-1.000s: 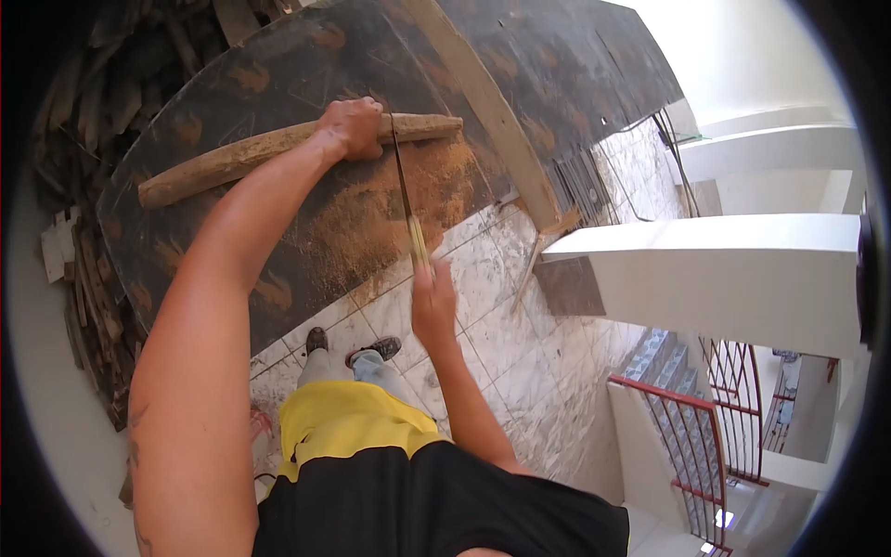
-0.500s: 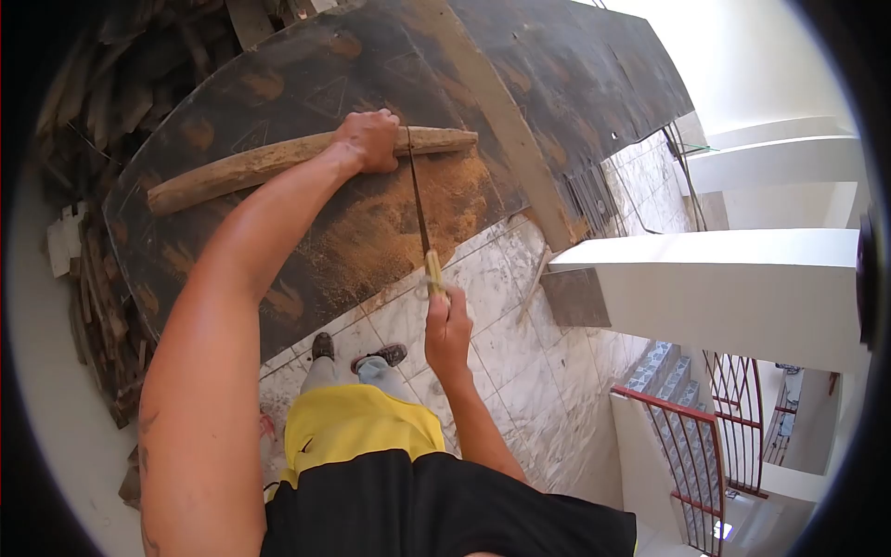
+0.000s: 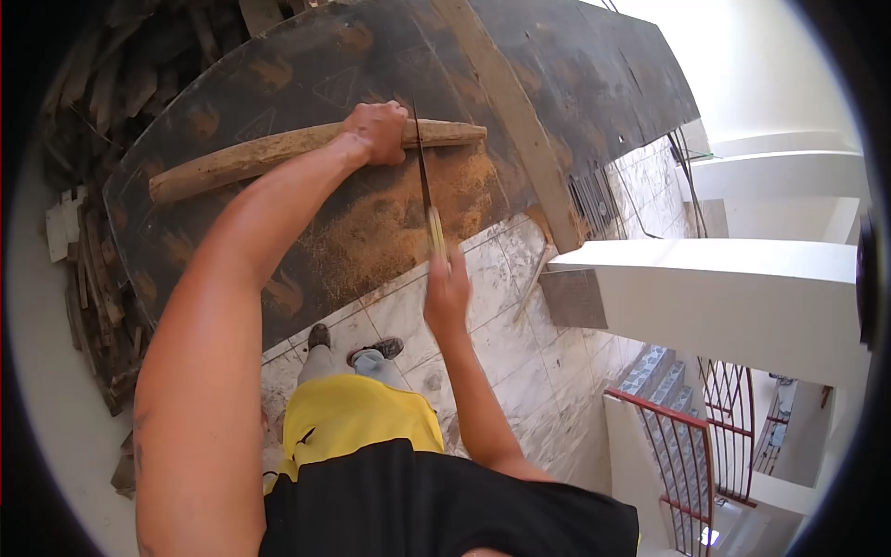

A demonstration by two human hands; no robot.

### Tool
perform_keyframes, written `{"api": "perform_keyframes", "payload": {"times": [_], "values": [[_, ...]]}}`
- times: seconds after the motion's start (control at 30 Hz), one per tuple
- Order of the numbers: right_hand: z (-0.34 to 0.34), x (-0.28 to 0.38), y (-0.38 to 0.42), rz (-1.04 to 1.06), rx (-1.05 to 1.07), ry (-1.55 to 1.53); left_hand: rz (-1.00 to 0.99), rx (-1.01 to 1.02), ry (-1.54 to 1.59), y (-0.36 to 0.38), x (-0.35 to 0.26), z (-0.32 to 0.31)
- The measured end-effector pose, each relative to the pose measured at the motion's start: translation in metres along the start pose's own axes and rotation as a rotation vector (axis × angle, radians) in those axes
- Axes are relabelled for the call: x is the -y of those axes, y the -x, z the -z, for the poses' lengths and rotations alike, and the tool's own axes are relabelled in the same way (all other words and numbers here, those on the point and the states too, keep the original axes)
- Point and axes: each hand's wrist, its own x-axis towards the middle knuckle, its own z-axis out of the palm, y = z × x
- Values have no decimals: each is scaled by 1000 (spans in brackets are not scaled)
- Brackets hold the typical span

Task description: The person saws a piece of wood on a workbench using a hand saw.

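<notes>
A rough wooden beam (image 3: 246, 158) lies across the dark board, its narrower end to the right. Over it, close to that end, my left hand (image 3: 375, 132) is closed and grips the wood. Just right of my left hand, the thin blade of a handsaw (image 3: 424, 176) crosses the beam. My right hand (image 3: 446, 288), a little blurred, is wrapped round the saw's pale handle below the board's edge. Sawdust (image 3: 399, 223) is spread over the board beneath the beam.
Scrap wood (image 3: 97, 306) is piled along the left side. A long plank (image 3: 510, 121) lies across the dark board (image 3: 306, 84). White tiles (image 3: 520, 343) cover the floor by my feet. To the right stand a white ledge (image 3: 715, 283) and a red-railed staircase (image 3: 659, 408).
My right hand and the saw have moved forward, so the blade reaches farther past the beam. My left hand still grips the beam.
</notes>
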Motion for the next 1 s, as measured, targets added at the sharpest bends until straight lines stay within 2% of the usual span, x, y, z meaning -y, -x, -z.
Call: {"api": "perform_keyframes", "payload": {"times": [0.03, 0.1, 0.17, 0.23, 0.3, 0.33, 0.4, 0.43, 0.47, 0.53, 0.63, 0.7, 0.73, 0.8, 0.87, 0.93, 1.0], "values": [[-25, -1, -53, 173, -35, -54, 3, -13, -6, -1, 2, -4], [-39, 13, -99, 136, -38, 41, -5, -28, 5, -5, 4, -7], [-37, 29, -105, 120, 47, -76, 14, -15, -10, -2, 4, -4], [-21, -1, -49, 215, -38, -56, 23, 6, 1, -3, -1, 3], [13, -5, 27, -83, 20, -10, 48, 40, 11, -6, 0, 1], [14, -3, 19, -77, 29, -15, 41, 17, 14, -8, 1, -2], [9, -2, 5, -36, 39, -52, 15, 19, 11, -4, 5, -10], [-14, -13, -39, 181, 4, 30, 2, -4, 0, -5, 10, -11], [-33, -10, -83, 282, -8, 207, -13, -25, -8, -5, 8, -12], [-49, 36, -132, 6, 52, 35, 12, -29, -10, -1, 2, -6], [-22, 26, -77, -1, 75, 18, 39, -1, -15, 0, 0, -1], [1, 9, 1, 65, -2, -36, 40, 9, -10, -2, -3, 3], [9, 9, 12, 69, 12, -38, 40, 32, -6, -1, -3, 3], [23, 12, 24, -169, 80, 8, 37, 25, -1, 1, 1, -1], [-23, 2, -47, 127, -8, -59, 22, -2, -13, 0, -2, 1], [-46, 27, -109, 36, 49, -40, 30, 6, 3, -3, -1, -3], [-33, 24, -95, 48, 58, -27, 47, 2, 13, -2, 0, -3]]}}
